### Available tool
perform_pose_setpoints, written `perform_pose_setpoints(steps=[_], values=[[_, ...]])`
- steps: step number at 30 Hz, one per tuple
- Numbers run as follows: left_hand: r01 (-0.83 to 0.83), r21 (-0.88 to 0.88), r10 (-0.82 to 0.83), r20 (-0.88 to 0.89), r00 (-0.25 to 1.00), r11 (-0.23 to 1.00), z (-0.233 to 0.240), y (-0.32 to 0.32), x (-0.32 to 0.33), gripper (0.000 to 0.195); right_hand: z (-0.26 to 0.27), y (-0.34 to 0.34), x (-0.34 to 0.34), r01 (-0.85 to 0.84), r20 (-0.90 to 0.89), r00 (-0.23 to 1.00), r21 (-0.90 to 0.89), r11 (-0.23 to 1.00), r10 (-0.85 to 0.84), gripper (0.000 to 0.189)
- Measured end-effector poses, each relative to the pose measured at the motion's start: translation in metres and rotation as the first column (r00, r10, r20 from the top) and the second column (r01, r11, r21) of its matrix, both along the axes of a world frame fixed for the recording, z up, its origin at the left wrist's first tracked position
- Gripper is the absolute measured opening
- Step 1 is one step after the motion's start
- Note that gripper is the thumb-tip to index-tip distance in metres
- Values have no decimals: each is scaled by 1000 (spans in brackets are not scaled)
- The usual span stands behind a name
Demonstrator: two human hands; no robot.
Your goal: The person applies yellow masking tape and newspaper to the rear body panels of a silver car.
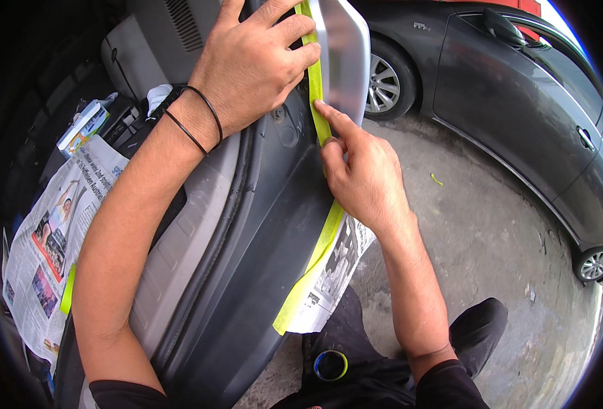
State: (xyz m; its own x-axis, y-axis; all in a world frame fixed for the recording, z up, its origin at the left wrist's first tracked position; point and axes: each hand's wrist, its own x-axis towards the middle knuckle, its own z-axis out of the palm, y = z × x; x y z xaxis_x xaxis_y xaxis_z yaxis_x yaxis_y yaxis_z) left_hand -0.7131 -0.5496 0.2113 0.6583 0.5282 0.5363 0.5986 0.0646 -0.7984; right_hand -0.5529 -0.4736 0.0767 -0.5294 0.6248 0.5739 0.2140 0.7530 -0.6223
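A strip of yellow-green masking tape (314,76) runs along the seam between a dark grey plastic bumper (265,225) and a glossy silver-grey body panel (342,61). My left hand (260,66) lies over the upper edge, its fingers spread and some tips resting on the tape. Lower down, my right hand (368,174) presses its index fingertip on the strip, with the thumb close by at the edge. Below it, newspaper (332,286) edged with more of the same tape hangs along the bumper's side. On my lap rests a tape roll (346,365).
A dark grey car (516,112) stands on the concrete floor (449,245) to the right. A tape scrap (436,179) lies on the floor. At left, inside the open vehicle, are a newspaper sheet (51,245), a printed box (84,125) and a grey sill trim (179,266).
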Motion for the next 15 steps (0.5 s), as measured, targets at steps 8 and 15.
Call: perform_pose_setpoints(steps=[8,15], values=[[31,-84,-27,49,998,996,1,3,-5,26,-3,0,3,-18,-38,999,-8,1000,18,54],[47,-89,-41,70,997,995,0,4,-6,22,1,-4,3,-45,-72,996,-24,999,44,52]])
